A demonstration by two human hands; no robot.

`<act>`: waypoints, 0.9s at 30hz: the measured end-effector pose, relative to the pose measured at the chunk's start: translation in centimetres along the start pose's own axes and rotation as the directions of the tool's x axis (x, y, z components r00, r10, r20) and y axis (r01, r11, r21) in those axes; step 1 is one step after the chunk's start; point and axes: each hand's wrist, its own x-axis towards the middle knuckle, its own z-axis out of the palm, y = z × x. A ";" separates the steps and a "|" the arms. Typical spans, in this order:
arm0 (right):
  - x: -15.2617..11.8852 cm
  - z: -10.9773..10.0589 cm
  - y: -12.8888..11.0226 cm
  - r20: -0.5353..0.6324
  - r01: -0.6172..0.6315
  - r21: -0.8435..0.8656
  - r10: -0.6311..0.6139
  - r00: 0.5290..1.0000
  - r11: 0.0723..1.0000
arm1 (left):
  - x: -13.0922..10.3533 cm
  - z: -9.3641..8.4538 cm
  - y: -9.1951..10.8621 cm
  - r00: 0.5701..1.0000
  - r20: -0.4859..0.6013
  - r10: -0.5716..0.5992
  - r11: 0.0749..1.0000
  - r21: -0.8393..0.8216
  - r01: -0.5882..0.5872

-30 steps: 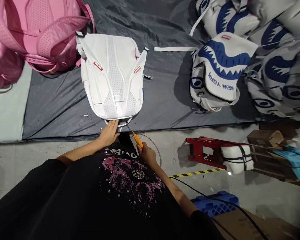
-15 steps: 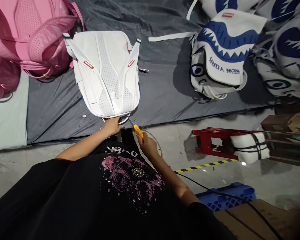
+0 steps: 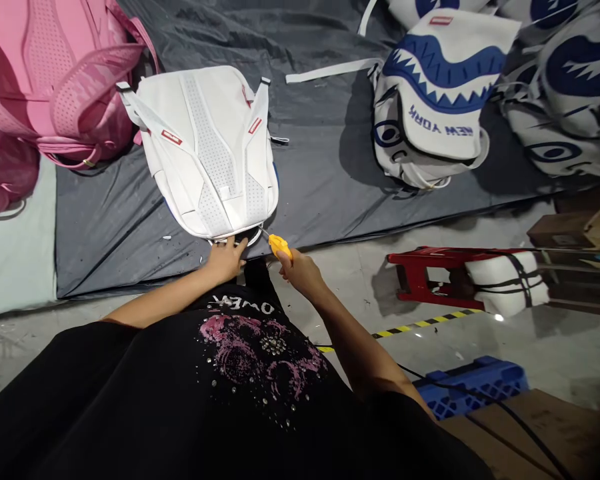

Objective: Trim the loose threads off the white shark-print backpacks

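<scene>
A white backpack (image 3: 215, 147) lies on the dark cloth (image 3: 320, 173) with its straps facing up. My left hand (image 3: 225, 260) is at the backpack's lower edge, fingers apart on its rim; some fingertips are hidden beneath it. A yellow-handled tool (image 3: 279, 245) with a thin metal shaft is held in my right hand (image 3: 299, 270), just right of that edge. The shaft's tip reaches a thin white loop at the bottom of the backpack.
Pink backpacks (image 3: 75, 80) lie at the left. White-and-blue backpacks (image 3: 445, 87) rest at the right. Beyond the cloth's front edge are a red stool (image 3: 420, 273) with a white bundle (image 3: 507, 283), a blue pallet (image 3: 475, 387) and cardboard (image 3: 535, 427).
My right hand and the yellow-handled tool have moved slightly up, and the tool lies flatter. My left hand's fingers have spread more at the rim. The whole view has shifted slightly.
</scene>
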 end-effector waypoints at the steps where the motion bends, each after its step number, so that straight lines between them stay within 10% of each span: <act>1: -0.2 0.0 -0.1 0.012 -0.012 -0.051 0.012 1.000 0.999 | -0.5 0.2 0.5 1.000 -0.018 -0.014 0.993 0.113 0.016; 10: -2.0 2.7 -0.6 0.121 0.013 -0.297 0.024 0.992 0.955 | -0.3 0.9 -1.2 0.986 0.001 0.169 0.970 0.178 -0.166; 13: -1.6 2.9 -0.9 0.092 -0.006 -0.236 0.029 0.995 0.972 | 0.0 0.0 -1.9 0.918 -0.200 0.341 0.939 0.124 -0.322; 17: -1.0 3.4 -1.1 0.116 0.035 -0.152 -0.017 0.993 0.988 | 2.2 -1.3 -2.1 0.833 -0.496 0.245 0.959 0.253 -0.131; 23: -1.1 2.4 1.0 0.112 0.106 -0.057 -0.100 0.989 0.993 | 5.6 -2.8 -1.7 0.852 -0.451 0.266 0.924 0.371 -0.092; 27: -2.3 1.1 5.3 0.036 0.238 0.189 -0.249 0.968 0.953 | 6.7 -6.8 -0.5 0.856 -0.478 0.196 0.964 0.252 -0.080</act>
